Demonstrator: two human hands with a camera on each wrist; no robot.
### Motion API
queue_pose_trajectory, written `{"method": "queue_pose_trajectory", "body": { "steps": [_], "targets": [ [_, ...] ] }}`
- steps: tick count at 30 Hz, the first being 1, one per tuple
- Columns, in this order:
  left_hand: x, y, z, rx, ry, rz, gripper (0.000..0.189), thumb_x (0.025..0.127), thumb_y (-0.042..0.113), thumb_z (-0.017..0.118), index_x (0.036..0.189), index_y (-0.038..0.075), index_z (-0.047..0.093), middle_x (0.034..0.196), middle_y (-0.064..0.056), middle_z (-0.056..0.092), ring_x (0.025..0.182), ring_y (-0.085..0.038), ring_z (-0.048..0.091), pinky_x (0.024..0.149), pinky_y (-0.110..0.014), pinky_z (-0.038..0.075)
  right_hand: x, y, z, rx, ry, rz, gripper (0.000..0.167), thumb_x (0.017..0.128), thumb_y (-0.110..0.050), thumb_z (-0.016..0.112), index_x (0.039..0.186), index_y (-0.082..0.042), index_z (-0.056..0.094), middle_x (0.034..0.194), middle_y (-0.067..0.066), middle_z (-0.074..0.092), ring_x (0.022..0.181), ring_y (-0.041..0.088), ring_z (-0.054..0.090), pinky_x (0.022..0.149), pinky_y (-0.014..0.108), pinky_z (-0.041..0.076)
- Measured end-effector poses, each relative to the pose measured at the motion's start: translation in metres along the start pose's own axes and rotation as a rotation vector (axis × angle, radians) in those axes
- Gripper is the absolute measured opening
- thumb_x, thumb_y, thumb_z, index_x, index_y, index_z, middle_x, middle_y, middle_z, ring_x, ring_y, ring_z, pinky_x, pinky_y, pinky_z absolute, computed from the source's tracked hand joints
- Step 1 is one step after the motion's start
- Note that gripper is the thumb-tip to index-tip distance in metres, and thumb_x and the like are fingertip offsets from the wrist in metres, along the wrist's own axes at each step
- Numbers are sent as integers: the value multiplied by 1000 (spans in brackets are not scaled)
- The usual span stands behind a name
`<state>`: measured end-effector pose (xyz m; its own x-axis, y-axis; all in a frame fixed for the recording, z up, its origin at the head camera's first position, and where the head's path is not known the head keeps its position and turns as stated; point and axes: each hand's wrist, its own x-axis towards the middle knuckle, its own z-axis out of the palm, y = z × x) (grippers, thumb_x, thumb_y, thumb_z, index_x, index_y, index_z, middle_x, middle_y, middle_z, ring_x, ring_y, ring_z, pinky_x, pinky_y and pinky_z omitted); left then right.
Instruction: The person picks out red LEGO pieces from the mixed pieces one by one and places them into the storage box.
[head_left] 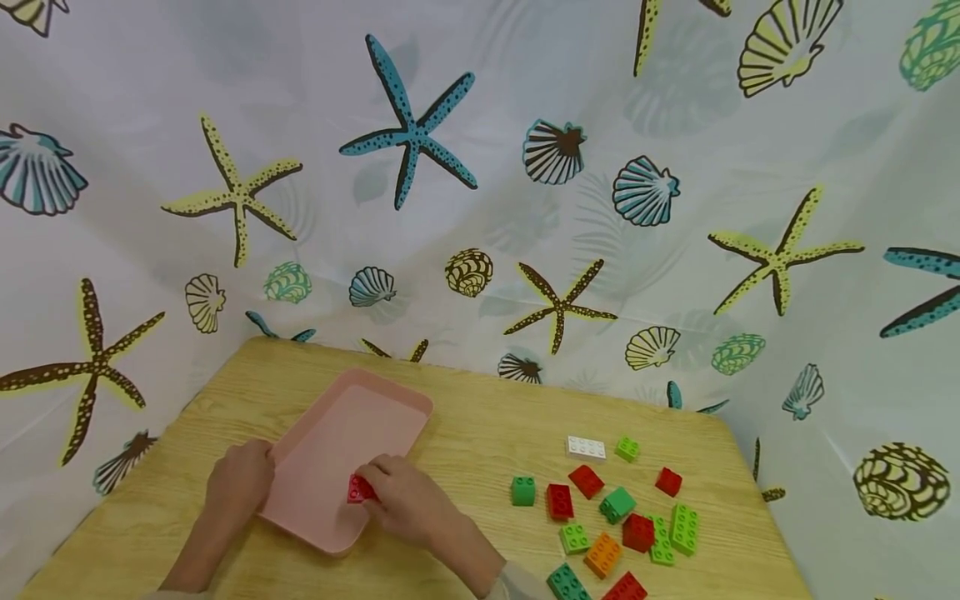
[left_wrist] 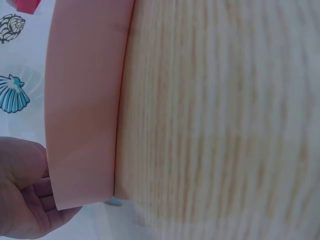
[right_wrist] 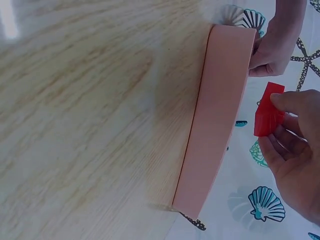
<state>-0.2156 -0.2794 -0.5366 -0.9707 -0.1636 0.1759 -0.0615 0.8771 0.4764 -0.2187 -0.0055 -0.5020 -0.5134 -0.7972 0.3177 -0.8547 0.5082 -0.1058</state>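
A shallow pink tray (head_left: 337,433) lies on the left part of the wooden table. My left hand (head_left: 242,477) grips the tray's left edge; in the left wrist view its fingers curl around the pink wall (left_wrist: 85,100). Above the near right part of the tray, my right hand (head_left: 408,500) pinches a red toy brick (head_left: 358,490) between thumb and fingers. The right wrist view shows this red brick (right_wrist: 269,112) with a slanted side, held higher than the tray's rim and apart from it. No other brick shows inside the tray.
Several loose toy bricks lie on the table's right side, among them a white brick (head_left: 585,448), an orange brick (head_left: 603,555), a light green brick (head_left: 684,528) and a dark green brick (head_left: 567,582). A shell-patterned curtain (head_left: 480,225) hangs behind the table (head_left: 480,417).
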Motion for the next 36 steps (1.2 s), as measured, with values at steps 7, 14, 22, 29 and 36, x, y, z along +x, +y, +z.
{"method": "queue_pose_trajectory", "body": {
  "steps": [7, 14, 22, 29, 36],
  "targets": [
    [-1, -1, 0, -8, 0, 7, 16, 93, 1, 53, 89, -4, 67, 81, -29, 65, 68, -46, 63, 53, -56, 47, 5, -4, 6, -7, -23, -33, 30, 92, -17, 73, 120, -8, 66, 111, 1, 63, 102, 10, 58, 90, 16, 43],
    [3, -1, 1, -4, 2, 17, 16, 93, 1, 54, 86, -3, 67, 79, -26, 64, 66, -42, 63, 52, -54, 47, 5, -5, 11, 8, -56, -13, 31, 92, -18, 73, 121, -9, 65, 113, 1, 63, 101, 9, 58, 88, 15, 43],
    [1, 0, -1, -9, -14, -6, 16, 92, 1, 52, 88, -4, 67, 81, -29, 64, 66, -44, 63, 53, -55, 47, 9, -10, 17, -12, -78, -1, 29, 92, -19, 74, 119, -13, 66, 114, -2, 63, 104, 7, 58, 90, 15, 43],
    [1, 0, 0, -10, -34, -7, 18, 93, 2, 51, 89, -3, 68, 80, -27, 65, 64, -38, 62, 52, -53, 47, 10, -12, 23, -25, -89, 12, 30, 90, -18, 75, 119, -15, 66, 114, -4, 62, 104, 7, 58, 88, 14, 44],
    [2, 0, -1, 2, -41, -2, 19, 94, 1, 50, 90, -6, 67, 79, -26, 65, 64, -36, 63, 50, -50, 48, 13, -10, 28, -42, -75, -14, 29, 91, -20, 75, 118, -15, 67, 113, -4, 63, 100, 6, 59, 86, 14, 45]
  ]
}}
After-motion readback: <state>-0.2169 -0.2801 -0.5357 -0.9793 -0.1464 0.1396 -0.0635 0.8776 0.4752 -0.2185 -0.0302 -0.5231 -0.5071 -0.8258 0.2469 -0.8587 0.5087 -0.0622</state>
